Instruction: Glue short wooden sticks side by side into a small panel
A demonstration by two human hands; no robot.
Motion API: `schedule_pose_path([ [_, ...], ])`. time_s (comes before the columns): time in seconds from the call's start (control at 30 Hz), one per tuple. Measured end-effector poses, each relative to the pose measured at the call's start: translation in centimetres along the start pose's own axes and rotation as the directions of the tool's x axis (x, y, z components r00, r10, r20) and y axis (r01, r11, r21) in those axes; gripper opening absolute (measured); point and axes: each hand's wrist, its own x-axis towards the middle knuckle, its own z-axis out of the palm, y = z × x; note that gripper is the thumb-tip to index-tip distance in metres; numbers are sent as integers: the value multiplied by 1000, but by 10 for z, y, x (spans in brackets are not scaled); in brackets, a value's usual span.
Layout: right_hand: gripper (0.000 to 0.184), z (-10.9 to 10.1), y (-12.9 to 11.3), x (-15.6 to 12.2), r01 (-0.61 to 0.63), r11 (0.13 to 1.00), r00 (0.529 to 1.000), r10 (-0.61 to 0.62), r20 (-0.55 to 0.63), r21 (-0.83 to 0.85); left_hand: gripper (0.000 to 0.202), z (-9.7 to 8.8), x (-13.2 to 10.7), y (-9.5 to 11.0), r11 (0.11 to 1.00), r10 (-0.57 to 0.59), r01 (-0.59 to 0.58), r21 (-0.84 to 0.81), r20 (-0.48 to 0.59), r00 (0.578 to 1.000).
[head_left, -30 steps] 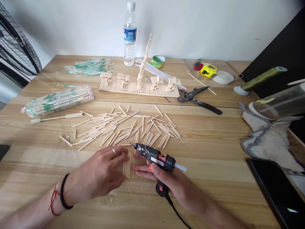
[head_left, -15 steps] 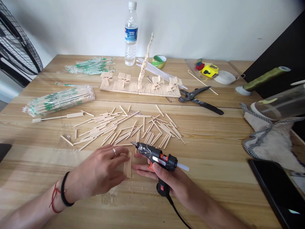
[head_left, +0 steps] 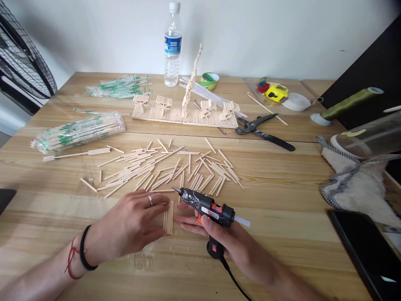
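Observation:
A black hot glue gun [head_left: 206, 207] rests in my right hand [head_left: 227, 236], its nozzle pointing up and left and a clear glue stick poking out of its back. Fingers of that hand stretch left below the gun, near a small row of short wooden sticks [head_left: 169, 217] laid side by side on the table. My left hand [head_left: 134, 223] wears a ring and lies at the left side of this row, its fingers apart and partly covering the sticks' left edge. Whether those fingertips touch the sticks is hard to see. Many loose cut sticks [head_left: 134, 171] lie scattered just beyond both hands.
Farther back stands a stick-built model [head_left: 184, 115] with a tall curved piece. Pliers [head_left: 265, 131], a yellow tape measure [head_left: 277, 93] and a water bottle [head_left: 172, 46] are behind. Bagged sticks [head_left: 79, 131] lie left; a phone [head_left: 363, 251] and a cloth [head_left: 354, 179] lie right.
Almost nothing differs. The whole view has shifted very slightly; both hands, the glue gun and the row of sticks keep their places.

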Motion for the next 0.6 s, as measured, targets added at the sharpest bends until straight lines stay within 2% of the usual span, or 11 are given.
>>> schedule_pose_path([
  [0.13,62,2,0,0,-16,1000,998,15,-56,-5,19,1,-1,-1,1000,5,-5,6,-1,1000],
  [0.3,57,1,2,4,81,991,997,-79,-23,104,17,2,-1,0,1000,12,-12,6,-14,1000],
  [0.43,64,0,2,4,16,1000,1000,-15,-8,26,16,2,1,1,1000,28,-27,5,-36,999],
  [0.6,65,-1,1,3,28,999,998,-27,-49,15,21,3,0,0,999,31,-31,4,-20,999],
])
